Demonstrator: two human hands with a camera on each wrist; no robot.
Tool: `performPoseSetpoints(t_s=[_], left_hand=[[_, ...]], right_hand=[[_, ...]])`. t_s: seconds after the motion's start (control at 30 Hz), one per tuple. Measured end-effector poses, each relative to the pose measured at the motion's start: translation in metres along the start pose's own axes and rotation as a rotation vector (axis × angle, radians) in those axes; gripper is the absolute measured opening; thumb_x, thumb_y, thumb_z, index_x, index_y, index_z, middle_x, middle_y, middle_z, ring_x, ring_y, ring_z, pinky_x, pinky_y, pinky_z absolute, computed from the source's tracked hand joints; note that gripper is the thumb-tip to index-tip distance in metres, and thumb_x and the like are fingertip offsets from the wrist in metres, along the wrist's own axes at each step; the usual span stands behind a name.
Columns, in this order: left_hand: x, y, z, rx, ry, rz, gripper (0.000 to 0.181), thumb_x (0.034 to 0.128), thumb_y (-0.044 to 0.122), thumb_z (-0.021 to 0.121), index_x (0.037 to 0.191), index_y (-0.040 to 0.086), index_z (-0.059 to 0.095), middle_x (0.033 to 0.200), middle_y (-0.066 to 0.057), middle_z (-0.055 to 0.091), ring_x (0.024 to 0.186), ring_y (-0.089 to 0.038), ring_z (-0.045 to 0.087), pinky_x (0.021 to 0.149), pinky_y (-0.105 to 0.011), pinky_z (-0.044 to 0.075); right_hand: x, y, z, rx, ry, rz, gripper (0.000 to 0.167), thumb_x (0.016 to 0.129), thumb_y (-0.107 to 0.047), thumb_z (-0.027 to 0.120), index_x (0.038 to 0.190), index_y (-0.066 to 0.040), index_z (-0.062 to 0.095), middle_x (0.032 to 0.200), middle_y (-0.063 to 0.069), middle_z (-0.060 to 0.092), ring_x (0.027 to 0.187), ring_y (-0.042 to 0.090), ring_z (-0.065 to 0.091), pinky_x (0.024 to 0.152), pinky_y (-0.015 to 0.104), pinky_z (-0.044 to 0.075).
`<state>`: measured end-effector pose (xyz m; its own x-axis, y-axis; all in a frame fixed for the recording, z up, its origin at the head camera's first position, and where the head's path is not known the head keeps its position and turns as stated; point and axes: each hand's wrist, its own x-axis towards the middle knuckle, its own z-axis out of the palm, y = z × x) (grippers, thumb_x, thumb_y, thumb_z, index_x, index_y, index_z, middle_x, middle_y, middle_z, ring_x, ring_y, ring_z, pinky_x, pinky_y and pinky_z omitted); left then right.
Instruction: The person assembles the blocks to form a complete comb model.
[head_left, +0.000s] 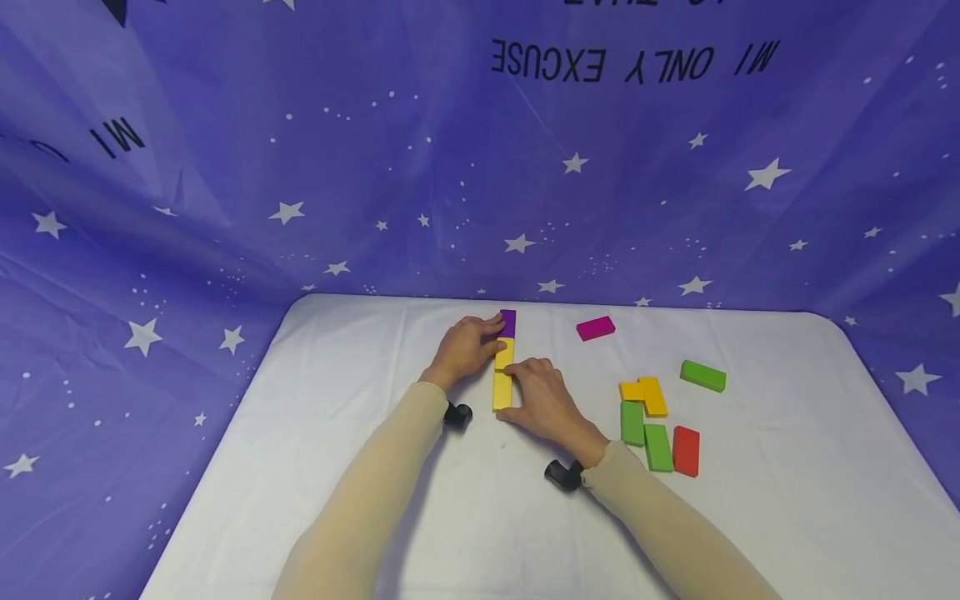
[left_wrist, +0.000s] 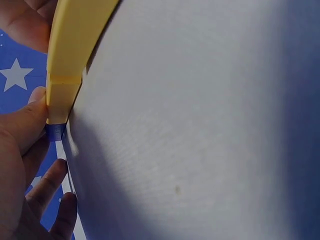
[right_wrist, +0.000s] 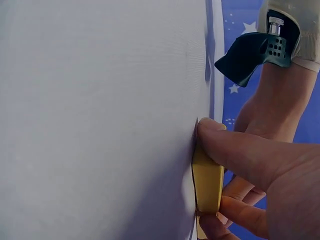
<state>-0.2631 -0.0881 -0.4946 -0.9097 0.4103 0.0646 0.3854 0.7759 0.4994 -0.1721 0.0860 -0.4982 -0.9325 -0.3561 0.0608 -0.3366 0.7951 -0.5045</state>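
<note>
A purple block (head_left: 509, 323), a far yellow block (head_left: 506, 353) and a near yellow block (head_left: 502, 392) lie end to end in a straight row on the white table. My left hand (head_left: 463, 350) rests along the row's left side, index finger at the purple block and thumb touching the far yellow block; its other fingers stretch out in the left wrist view. From the right, my right hand (head_left: 546, 402) pinches the near yellow block (right_wrist: 207, 182) lengthwise, thumb at its near end and fingers at the far end.
A magenta block (head_left: 596, 328) lies at the back. Right of my hands are two touching orange-yellow blocks (head_left: 654, 397), two green blocks (head_left: 632, 423), a red block (head_left: 686, 451) and another green block (head_left: 703, 376). A starry purple cloth (head_left: 450, 167) hangs behind the white table (head_left: 300, 483).
</note>
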Motion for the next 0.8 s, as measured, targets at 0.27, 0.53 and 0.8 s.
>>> performPoseSetpoints(t_s=[0.27,0.53,0.8], left_hand=[[0.0003,-0.0009,0.0007,0.013,-0.003,-0.001,0.047,0.0958,0.030,0.070,0.139,0.014,0.060,0.150,0.006,0.050,0.133,-0.025,0.051,0.114,-0.042,0.038],[-0.0002,-0.0019,0.0016,0.020,0.001,-0.009,0.047,0.0959,0.029,0.070,0.139,0.015,0.060,0.150,0.007,0.050,0.133,-0.024,0.052,0.113,-0.041,0.039],[0.0013,-0.0010,0.0018,0.007,-0.005,-0.007,0.047,0.0957,0.029,0.070,0.139,0.014,0.060,0.150,0.007,0.050,0.133,-0.024,0.051,0.114,-0.042,0.038]], right_hand=[[-0.0005,-0.0020,0.0011,0.002,0.008,0.025,0.068,0.074,-0.032,0.090,0.128,-0.004,0.063,0.121,0.014,0.063,0.116,0.034,0.052,0.102,0.048,0.043],[-0.0010,-0.0034,0.0018,0.009,0.006,0.049,0.067,0.075,-0.033,0.090,0.128,-0.004,0.061,0.120,0.013,0.063,0.115,0.032,0.052,0.101,0.046,0.044],[-0.0007,0.0000,0.0022,0.023,0.016,0.054,0.067,0.074,-0.032,0.090,0.127,-0.003,0.060,0.121,0.012,0.062,0.116,0.032,0.052,0.102,0.045,0.044]])
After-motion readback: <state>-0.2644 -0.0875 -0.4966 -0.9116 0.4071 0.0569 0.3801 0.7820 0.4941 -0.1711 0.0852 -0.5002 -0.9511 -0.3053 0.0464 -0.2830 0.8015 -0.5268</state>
